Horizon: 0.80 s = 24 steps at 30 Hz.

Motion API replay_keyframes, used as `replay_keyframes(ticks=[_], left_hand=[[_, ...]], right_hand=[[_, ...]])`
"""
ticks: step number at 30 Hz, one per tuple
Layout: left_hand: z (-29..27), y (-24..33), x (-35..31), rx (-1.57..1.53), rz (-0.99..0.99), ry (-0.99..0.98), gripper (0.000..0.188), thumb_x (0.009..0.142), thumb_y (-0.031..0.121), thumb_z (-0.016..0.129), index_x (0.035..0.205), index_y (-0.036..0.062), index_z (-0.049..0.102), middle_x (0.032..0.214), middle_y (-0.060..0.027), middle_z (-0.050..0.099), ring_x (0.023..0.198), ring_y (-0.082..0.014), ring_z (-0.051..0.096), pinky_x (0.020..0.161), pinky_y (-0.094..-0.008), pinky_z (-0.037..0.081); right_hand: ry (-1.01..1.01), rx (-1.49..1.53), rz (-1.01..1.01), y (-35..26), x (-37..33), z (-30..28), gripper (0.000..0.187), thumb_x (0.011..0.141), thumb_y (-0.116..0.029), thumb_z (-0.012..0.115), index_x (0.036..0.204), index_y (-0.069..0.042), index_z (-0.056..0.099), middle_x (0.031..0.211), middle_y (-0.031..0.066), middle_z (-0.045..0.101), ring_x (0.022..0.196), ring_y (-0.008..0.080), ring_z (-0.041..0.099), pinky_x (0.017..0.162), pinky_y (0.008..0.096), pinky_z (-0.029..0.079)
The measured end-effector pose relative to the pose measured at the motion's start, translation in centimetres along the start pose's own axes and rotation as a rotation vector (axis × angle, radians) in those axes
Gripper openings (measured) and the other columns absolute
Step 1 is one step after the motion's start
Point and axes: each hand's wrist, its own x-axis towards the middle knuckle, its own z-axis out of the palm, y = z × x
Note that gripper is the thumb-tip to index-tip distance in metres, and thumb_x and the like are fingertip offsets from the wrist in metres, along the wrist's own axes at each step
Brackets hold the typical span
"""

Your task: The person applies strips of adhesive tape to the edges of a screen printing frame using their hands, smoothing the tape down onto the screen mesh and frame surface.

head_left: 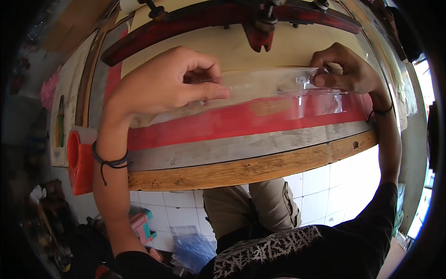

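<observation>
Nearest, black shirt at lower edge; at center, clear film.
Pinched by right hand; at curled left hand, unable to tell whether gripped. Seemingly part-lifted, not yet flat; remainder not determinable. Room for moving between red bar, top, and wooden edge, lower center.

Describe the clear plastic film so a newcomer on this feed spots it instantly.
Find the long wooden table edge, then look past it to the red band. Along the band's far side, between the left hand and the right hand, runs the clear plastic film. It is see-through and glossy, with bright highlights, unlike the matte cream surface beyond.
</observation>
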Motion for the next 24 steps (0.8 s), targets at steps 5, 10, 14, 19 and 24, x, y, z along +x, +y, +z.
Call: replay_keyframes(ticks=[5, 10, 14, 19, 24], left_hand=[[-0.9, -0.3, -0.5, 0.05, -0.069, 0.002, 0.024, 0.093, 0.021, 0.072, 0.083, 0.0009, 0.063, 0.075, -0.0012, 0.064, 0.069, -0.0074, 0.059, 0.065, -0.0247, 0.047], [-2.4, -1.0, -0.9, 0.058, -0.088, -0.013, 0.024, 0.092, 0.02, 0.073, 0.083, 0.0008, 0.063, 0.075, -0.0008, 0.064, 0.07, -0.0072, 0.059, 0.066, -0.0252, 0.048], [-3.1, -2.4, -0.7, -0.035, -0.04, -0.068, 0.024, 0.091, 0.019, 0.075, 0.083, 0.0005, 0.063, 0.076, -0.001, 0.066, 0.07, -0.0067, 0.058, 0.067, -0.0254, 0.048], [-3.2, -1.9, -0.8, 0.025, -0.047, -0.082, 0.023, 0.091, 0.018, 0.075, 0.083, 0.0008, 0.063, 0.078, -0.0007, 0.066, 0.072, -0.0061, 0.056, 0.067, -0.0249, 0.047], [-2.6, -1.4, -0.7, 0.031, 0.019, -0.106, 0.024, 0.091, 0.02, 0.074, 0.082, 0.0011, 0.062, 0.075, 0.0, 0.064, 0.072, -0.0055, 0.055, 0.066, -0.0241, 0.045]], right_hand=[[-0.02, -0.006, 0.073, 0.3, -0.3, -0.2, 0.03, 0.101, -0.029, 0.06, 0.096, -0.001, 0.068, 0.068, 0.0005, 0.057, 0.062, 0.0079, 0.049, 0.058, 0.0278, 0.038], [-0.021, 0.072, 0.203, -1.2, -0.5, -1.3, 0.038, 0.106, -0.03, 0.053, 0.09, 0.002, 0.067, 0.059, -0.0004, 0.043, 0.055, 0.007, 0.04, 0.051, 0.0277, 0.032], [0.038, 0.11, 0.272, -1.0, -0.6, -1.1, 0.043, 0.107, -0.034, 0.05, 0.093, 0.003, 0.067, 0.058, -0.0016, 0.038, 0.054, 0.0077, 0.034, 0.049, 0.0291, 0.029], [0.032, 0.045, 0.071, -0.2, -0.2, -0.5, 0.034, 0.098, -0.033, 0.065, 0.1, 0.001, 0.072, 0.068, 0.0016, 0.063, 0.061, 0.0102, 0.053, 0.055, 0.029, 0.039], [0.023, 0.016, 0.109, -0.5, -0.3, -0.4, 0.028, 0.089, -0.029, 0.076, 0.095, -0.001, 0.075, 0.078, 0.0022, 0.073, 0.066, 0.0094, 0.061, 0.058, 0.0274, 0.042]])
